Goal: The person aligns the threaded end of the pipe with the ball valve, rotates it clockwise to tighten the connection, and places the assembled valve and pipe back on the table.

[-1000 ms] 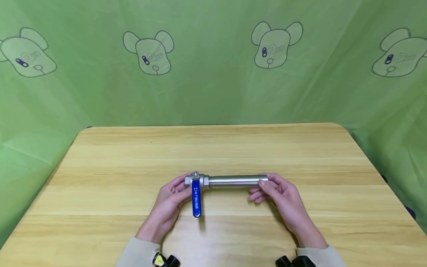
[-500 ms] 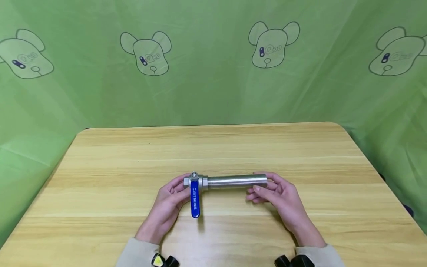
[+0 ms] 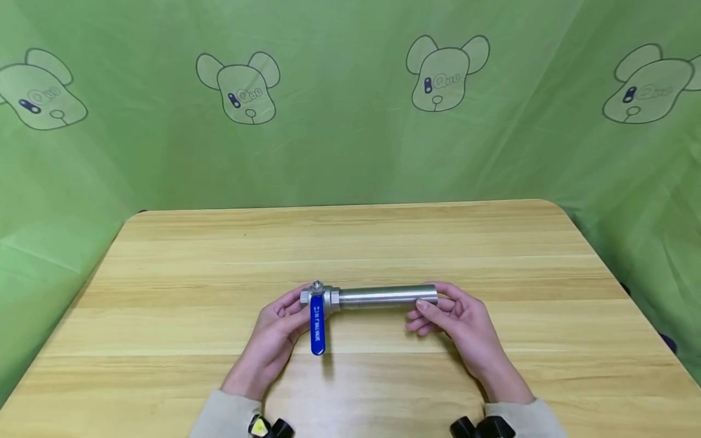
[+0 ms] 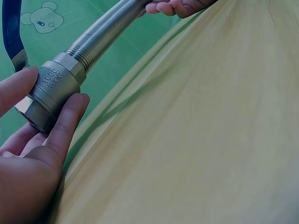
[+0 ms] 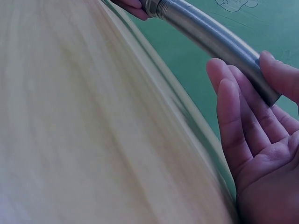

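Above the near part of a wood-grain table, we see a person's two bare hands holding a metal ball valve and the straight metal pipe joined to it, both raised off the surface. The left hand grips the valve at the left end, thumb on the near side; from the head we lose part of the fingers behind the valve body, though the left wrist view shows fingertips supporting it from beneath. The right hand pinches the pipe's right end between thumb and fingers, the lower fingers spread loosely below; the fingers behind the pipe are partly hidden.

The valve's blue lever handle points toward the near edge, lettered "BALL VALVE"; we cannot make out the smaller marks with certainty. Up close we read "1000 WOG" on the body, with a few threads exposed where the pipe meets it; how deep they run inside, we cannot tell. That same view cuts off the lever at the top left and crops the right hand.

Beyond the far edge hangs a green backdrop printed with bear faces, the outermost two cropped. Pale sleeves and black wrist devices run out of frame at the bottom.
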Demonstrator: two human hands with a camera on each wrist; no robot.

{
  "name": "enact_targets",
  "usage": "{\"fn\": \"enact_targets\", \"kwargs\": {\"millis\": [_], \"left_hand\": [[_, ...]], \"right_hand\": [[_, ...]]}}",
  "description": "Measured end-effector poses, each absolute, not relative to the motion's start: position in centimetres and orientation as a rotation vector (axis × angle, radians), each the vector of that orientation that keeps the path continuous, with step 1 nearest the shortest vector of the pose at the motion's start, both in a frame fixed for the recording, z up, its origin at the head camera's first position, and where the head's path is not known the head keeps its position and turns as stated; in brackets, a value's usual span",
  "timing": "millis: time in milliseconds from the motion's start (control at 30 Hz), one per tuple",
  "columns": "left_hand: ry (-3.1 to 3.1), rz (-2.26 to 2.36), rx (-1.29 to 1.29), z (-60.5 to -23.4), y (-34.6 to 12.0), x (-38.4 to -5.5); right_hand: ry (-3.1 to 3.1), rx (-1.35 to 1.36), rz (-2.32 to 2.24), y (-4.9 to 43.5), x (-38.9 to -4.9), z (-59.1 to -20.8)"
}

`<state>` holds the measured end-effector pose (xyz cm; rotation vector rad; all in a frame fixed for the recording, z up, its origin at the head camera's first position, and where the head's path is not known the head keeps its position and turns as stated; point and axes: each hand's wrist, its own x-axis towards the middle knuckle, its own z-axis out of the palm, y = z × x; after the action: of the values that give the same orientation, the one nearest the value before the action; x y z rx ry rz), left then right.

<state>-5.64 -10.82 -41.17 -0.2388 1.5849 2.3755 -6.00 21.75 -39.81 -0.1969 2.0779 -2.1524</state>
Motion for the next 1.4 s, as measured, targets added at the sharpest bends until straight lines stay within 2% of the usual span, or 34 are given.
{"fn": "enact_targets", "kwargs": {"millis": [833,1233,1400], "left_hand": [[1.592,2.351,-0.236,-41.09,-10.89,-5.82],[1.553,2.392,-0.251,-41.30,-10.81,-5.96],[1.549,2.388,-0.252,-41.26,-10.80,-5.96]], "right_hand": [[2.275,0.154,-2.118,21.02,-6.07,-39.63],[2.198,-0.093,-2.205,21.21,-5.86,-39.71],[2.176,-0.076,-2.231,21.23,-5.89,-39.71]]}}
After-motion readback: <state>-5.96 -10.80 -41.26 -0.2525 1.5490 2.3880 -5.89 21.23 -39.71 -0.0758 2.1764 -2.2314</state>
